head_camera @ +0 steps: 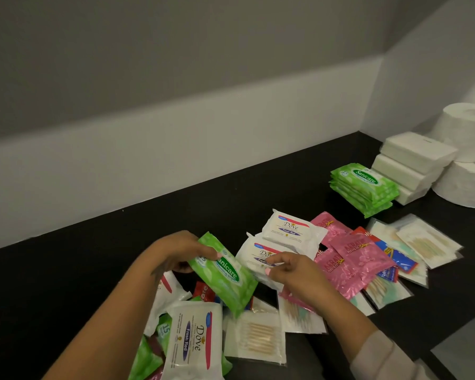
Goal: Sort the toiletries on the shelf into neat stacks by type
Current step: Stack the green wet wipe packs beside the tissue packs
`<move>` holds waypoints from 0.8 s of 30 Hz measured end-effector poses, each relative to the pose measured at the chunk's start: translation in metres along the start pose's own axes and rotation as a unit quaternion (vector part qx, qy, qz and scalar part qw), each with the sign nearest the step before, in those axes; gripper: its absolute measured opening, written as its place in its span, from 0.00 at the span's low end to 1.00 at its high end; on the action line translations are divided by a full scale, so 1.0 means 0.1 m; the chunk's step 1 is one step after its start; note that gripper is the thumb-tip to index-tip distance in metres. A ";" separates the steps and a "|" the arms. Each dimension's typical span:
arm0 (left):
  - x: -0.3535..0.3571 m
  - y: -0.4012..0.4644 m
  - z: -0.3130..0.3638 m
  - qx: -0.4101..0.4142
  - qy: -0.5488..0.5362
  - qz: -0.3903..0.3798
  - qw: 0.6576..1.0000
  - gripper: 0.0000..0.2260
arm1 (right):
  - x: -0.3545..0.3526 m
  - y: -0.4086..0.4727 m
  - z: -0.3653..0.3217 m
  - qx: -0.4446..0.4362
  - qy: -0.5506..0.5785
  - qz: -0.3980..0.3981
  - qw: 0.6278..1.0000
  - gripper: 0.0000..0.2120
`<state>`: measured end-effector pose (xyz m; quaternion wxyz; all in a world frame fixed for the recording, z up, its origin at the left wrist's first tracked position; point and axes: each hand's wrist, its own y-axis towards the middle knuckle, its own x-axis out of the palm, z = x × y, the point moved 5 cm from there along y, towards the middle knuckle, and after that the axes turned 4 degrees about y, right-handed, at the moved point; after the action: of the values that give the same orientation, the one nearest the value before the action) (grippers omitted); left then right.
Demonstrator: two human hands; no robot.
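Two hands were over the dark matte shelf (93, 256): the left hand (180, 252) pinched a glossy green Sanicare wipes pack (225, 274), tilted above the loose pile, while the right hand (291, 271) had its curled fingers gripping a soft white Dove pack (255, 252). Crinkly pink foil sachets (354, 259) sat just beside it, and a neat stack of green packs (364, 187) touched blocky white tissue packs (412, 160) further right

Left hand (181, 252) grips the green Sanicare pack (223, 272) by its upper end, thumb on top. Right hand (288, 271), just right of the pack, has fingers curled, forearm bare.
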<state>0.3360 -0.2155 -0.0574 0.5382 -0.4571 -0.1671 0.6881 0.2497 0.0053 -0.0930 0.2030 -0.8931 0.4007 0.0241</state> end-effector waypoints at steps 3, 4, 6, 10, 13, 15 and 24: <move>-0.18 -0.10 0.08 0.033 0.008 0.012 0.999 0.10 | 0.00 -0.02 -0.03 0.002 0.003 -0.003 1.000 0.06; -0.23 -0.12 0.12 0.049 0.005 0.019 0.999 0.10 | 0.00 -0.02 -0.05 -0.001 0.014 -0.003 1.000 0.05; -0.27 -0.14 0.21 0.080 -0.003 0.030 0.996 0.12 | -0.01 -0.04 -0.12 -0.007 0.051 -0.005 0.999 0.07; -0.17 -0.10 0.45 0.125 -0.050 0.008 0.991 0.19 | -0.09 -0.02 -0.22 0.004 0.148 -0.011 0.989 0.18; 0.02 -0.02 0.71 0.144 -0.078 -0.005 0.986 0.14 | -0.28 0.02 -0.24 -0.008 0.220 0.005 0.976 0.20; 0.16 0.05 0.92 0.154 -0.092 -0.011 0.984 0.12 | -0.46 0.04 -0.24 -0.027 0.248 0.030 0.968 0.19; 0.74 0.48 1.85 0.159 -0.184 -0.048 0.969 0.11 | -1.39 0.26 -0.16 -0.064 0.290 0.126 0.946 0.22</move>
<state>0.1580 -0.1186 -0.0274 0.5962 -0.2229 -0.1738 0.7514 0.1347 0.0814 -0.0586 0.0153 -0.8148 0.5493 -0.1850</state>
